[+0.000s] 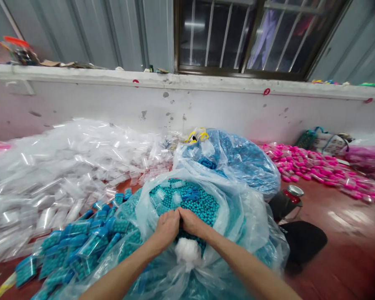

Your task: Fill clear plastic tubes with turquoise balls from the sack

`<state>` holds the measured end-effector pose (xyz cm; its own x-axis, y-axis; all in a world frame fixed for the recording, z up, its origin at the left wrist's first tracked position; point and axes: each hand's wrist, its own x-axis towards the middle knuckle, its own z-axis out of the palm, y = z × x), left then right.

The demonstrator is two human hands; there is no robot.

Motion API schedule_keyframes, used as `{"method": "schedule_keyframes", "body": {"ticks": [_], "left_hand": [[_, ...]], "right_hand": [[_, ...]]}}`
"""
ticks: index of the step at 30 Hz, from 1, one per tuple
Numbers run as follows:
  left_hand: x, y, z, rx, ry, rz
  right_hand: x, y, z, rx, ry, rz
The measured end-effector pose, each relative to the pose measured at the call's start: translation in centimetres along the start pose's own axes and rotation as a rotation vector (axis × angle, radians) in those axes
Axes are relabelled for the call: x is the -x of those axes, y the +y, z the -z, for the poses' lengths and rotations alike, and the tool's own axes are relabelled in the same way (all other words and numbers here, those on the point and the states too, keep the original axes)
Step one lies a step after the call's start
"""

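Note:
My left hand [168, 228] and my right hand [190, 221] meet over the mouth of a big clear plastic bag [234, 221]. Both are closed, fingertips together, and whatever they grip is hidden behind the fingers. Below and beyond them, the bag holds small round teal beads [206, 208]. On the beads lie blue plastic pieces [190, 193] and several small clear containers [176, 199]. A white fluffy wad [188, 251] sits at the bag's near edge, just under my hands.
To the left lie filled teal containers with blue lids [93, 241] and a large heap of clear empty containers [50, 175]. A bag of blue pieces [243, 162] stands behind. Pink pieces [312, 166] and a silver-lidded jar [293, 193] are on the right.

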<state>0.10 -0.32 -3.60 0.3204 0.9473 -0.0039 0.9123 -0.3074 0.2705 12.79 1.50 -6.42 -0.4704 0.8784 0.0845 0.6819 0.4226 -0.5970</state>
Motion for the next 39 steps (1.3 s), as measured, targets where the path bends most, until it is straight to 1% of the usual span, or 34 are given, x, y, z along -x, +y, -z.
{"method": "schedule_keyframes", "body": {"ticks": [3, 4, 6, 8, 9, 10, 12, 13, 15, 17, 18, 19, 21, 23, 25, 27, 30, 32, 35, 37, 39], "left_hand": [[-0.9, -0.5, 1.2, 0.117, -0.018, -0.004], [-0.9, -0.9, 1.7, 0.205, -0.031, 0.029], [-0.6, -1.8, 2.5, 0.499, -0.093, 0.130], [0.2, -2.7, 2.9, 0.808, -0.176, 0.217], [0.6, -3.1, 2.9, 0.896, -0.204, 0.234], [0.9, -3.5, 2.9, 0.936, -0.218, 0.240], [1.5, -3.9, 2.6, 0.890, -0.220, 0.239], [1.6, -3.9, 2.5, 0.814, -0.215, 0.235], [1.7, -3.6, 2.3, 0.580, -0.183, 0.196], [1.3, -2.8, 2.3, 0.311, -0.137, 0.134], [1.1, -2.3, 2.3, 0.209, -0.134, 0.111], [0.7, -1.8, 2.2, 0.146, -0.146, 0.097], [-0.4, -1.0, 1.8, 0.134, -0.200, 0.098], [-1.6, -0.3, 1.0, 0.203, -0.246, 0.115], [-2.8, 0.2, -0.2, 0.285, -0.262, 0.139], [-3.7, 0.6, -1.5, 0.379, -0.270, 0.175], [-4.1, 0.8, -2.8, 0.550, -0.312, 0.258], [-3.9, 0.5, -3.1, 0.696, -0.361, 0.320], [-3.2, -0.2, -2.6, 0.961, -0.395, 0.371], [-2.8, -0.7, -2.1, 1.136, -0.405, 0.384], [-2.5, -1.0, -1.6, 1.283, -0.418, 0.395]], "right_hand": [[0.3, 0.6, 1.7, 0.053, 0.030, -0.099], [0.4, 0.7, 2.2, 0.070, 0.056, -0.141], [0.7, 0.5, 2.7, 0.107, 0.092, -0.181], [0.8, -0.2, 2.3, 0.150, 0.047, -0.124], [0.7, -0.7, 1.9, 0.177, -0.001, -0.079], [0.4, -1.2, 1.4, 0.203, -0.049, -0.043], [-0.7, -2.2, 0.6, 0.240, -0.085, -0.036], [-1.5, -2.5, 0.5, 0.250, -0.071, -0.059], [-3.2, -2.7, 0.9, 0.252, -0.022, -0.114], [-4.3, -2.2, 2.1, 0.254, 0.007, -0.153], [-4.4, -1.6, 2.7, 0.260, 0.010, -0.175], [-4.2, -1.0, 3.4, 0.272, 0.008, -0.203], [-2.9, 0.6, 4.5, 0.308, -0.007, -0.276], [-0.9, 2.2, 5.0, 0.345, -0.031, -0.357], [0.7, 3.2, 4.9, 0.368, -0.055, -0.421], [1.4, 3.5, 4.2, 0.368, -0.069, -0.449], [1.2, 2.8, 3.1, 0.322, -0.082, -0.423], [0.8, 2.2, 3.0, 0.276, -0.094, -0.386], [1.0, 1.8, 3.8, 0.236, -0.095, -0.351], [1.2, 1.8, 4.7, 0.248, -0.063, -0.348], [1.1, 1.6, 5.5, 0.314, 0.010, -0.358]]}}
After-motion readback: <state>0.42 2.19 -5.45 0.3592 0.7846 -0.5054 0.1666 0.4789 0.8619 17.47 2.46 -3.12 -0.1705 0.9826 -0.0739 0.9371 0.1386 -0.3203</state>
